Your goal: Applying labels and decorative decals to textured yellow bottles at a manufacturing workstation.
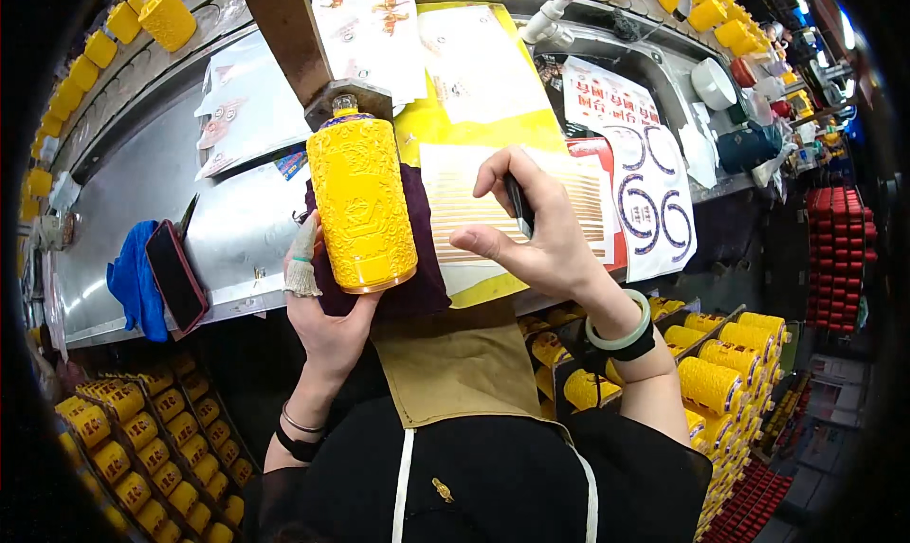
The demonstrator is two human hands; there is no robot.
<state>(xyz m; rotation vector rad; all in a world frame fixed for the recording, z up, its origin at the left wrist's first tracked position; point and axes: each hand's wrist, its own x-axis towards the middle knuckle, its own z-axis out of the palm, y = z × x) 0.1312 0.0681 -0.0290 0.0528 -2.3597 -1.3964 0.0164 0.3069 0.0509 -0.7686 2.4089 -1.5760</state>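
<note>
left hand point(330, 323) grips a yellow bottle point(362, 202) — right hand point(538, 232) holds a black tool point(518, 205).

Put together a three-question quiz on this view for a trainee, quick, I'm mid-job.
1. Which hand holds the yellow bottle?
2. True or false: the blue cloth lies to the right of the bottle.
3. Fill in: the slim tool in the right hand is coloured ____.

Key:
1. The left hand.
2. False; the blue cloth lies to the bottle's left.
3. Black.
</note>
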